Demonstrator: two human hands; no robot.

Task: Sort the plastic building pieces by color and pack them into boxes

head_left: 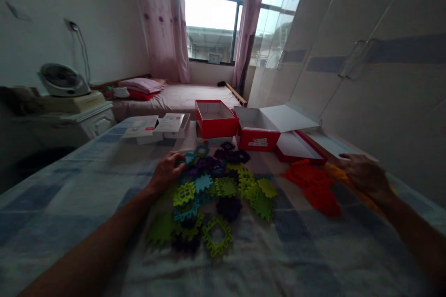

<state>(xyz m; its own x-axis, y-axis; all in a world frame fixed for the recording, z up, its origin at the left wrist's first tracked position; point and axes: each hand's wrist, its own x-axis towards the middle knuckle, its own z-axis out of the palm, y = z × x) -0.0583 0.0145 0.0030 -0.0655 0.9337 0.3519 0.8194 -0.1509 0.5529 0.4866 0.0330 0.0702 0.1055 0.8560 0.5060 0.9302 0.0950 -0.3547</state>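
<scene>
Left hand: the bare left hand (169, 168) is at the far left edge of the mixed heap, fingers bent beside a turquoise toothed plastic-looking piece (190, 158); whether it grips this piece or only touches it, I cannot tell.
Right hand: the bare right hand (365, 175) is over a strip of orange pieces (336, 172), fingers curled downward; blur hides whether anything is grasped.
Mixed heap: purple, turquoise and lime-green flat toothed pieces (226, 187) lie overlapping in the middle of the blue-and-white checked cloth (114, 236), between the forearms.
Nearest piece: a lime-green toothed frame with a diamond-shaped opening (209, 239) lies at the near edge of the heap.
Red pile: bright red-orange pieces (315, 185) lie right of the heap, just beside the orange ones.
Red boxes: an open red cardboard box (218, 126) is behind the heap; right of it are a red box with a white flap (247, 141) and a shallow red tray lined in white (299, 146).
White boxes: two pale boxes (142, 126) are side by side at far left.
Beyond: a pink-sheeted bed (195, 95) lies below the window.
</scene>
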